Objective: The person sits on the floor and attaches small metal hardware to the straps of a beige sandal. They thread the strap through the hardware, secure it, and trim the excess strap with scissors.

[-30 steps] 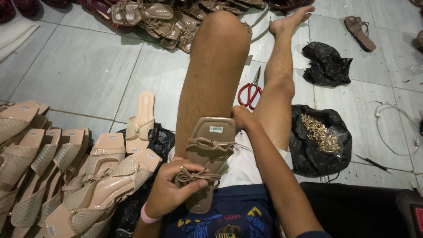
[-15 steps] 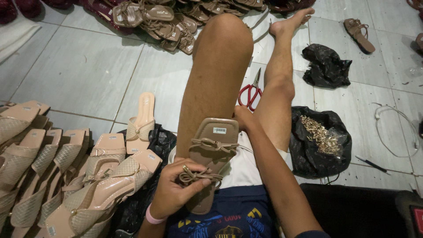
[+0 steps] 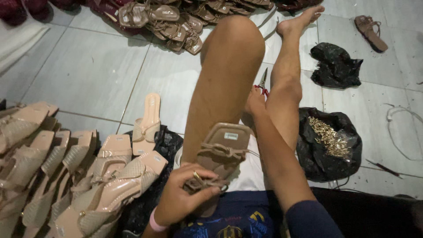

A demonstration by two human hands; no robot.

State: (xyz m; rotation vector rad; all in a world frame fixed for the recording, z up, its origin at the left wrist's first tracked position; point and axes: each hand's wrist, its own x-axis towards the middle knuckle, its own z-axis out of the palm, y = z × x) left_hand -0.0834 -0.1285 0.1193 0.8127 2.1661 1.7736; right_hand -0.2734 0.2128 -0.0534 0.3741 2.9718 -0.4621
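A tan flat sandal (image 3: 227,143) with knotted straps lies sole-down on my raised left thigh. My left hand (image 3: 183,200) pinches the knotted strap at its near end; a ring and a pink wristband show on that hand. My right hand (image 3: 255,103) is stretched forward between my legs, with its fingers over the red handles of a pair of scissors (image 3: 263,81) lying on the tiled floor. I see that hand from the back, so its grip is hidden.
Rows of beige sandals (image 3: 66,176) lie at my left, with a single one (image 3: 147,119) apart on the tiles. Brown and maroon sandals (image 3: 176,17) are heaped at the far side. A black bag of gold metal pieces (image 3: 330,139) sits at my right, another black bag (image 3: 335,66) beyond it.
My right hand left the toe end of the sandal and reached forward to the scissors. My left hand stayed on the strap knot.
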